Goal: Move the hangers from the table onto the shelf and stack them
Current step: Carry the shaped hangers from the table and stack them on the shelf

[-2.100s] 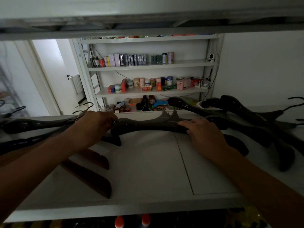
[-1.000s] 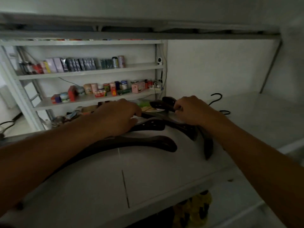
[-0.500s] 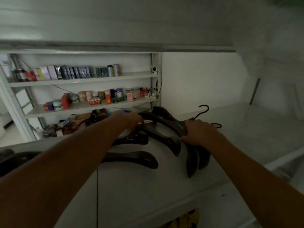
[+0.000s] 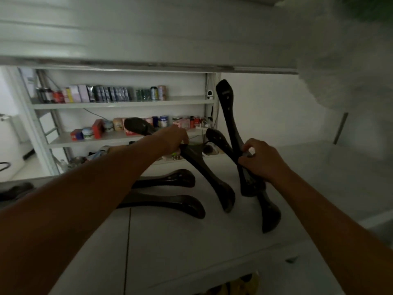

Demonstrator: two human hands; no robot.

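Note:
Dark wooden hangers lie on a white shelf board (image 4: 191, 241). My left hand (image 4: 172, 139) grips the middle of one hanger (image 4: 204, 171), whose far end is lifted toward the back. My right hand (image 4: 259, 160) is closed on two crossed hangers (image 4: 229, 116); one arm of them points steeply up, and the lower ends (image 4: 270, 213) touch the board. Two more hangers (image 4: 170, 179) (image 4: 176, 204) lie flat, partly hidden under my left forearm.
Another shelf board (image 4: 148, 39) hangs close overhead. Behind stands a white rack (image 4: 119, 103) with boxes, jars and bottles. A dark hanger end (image 4: 14, 188) lies at the far left. The board continues to the right toward a white wall.
The hangers lay flat on the board half a second ago. Both hands have since tilted their hangers up, and the right hand's pair now crosses with one arm raised high.

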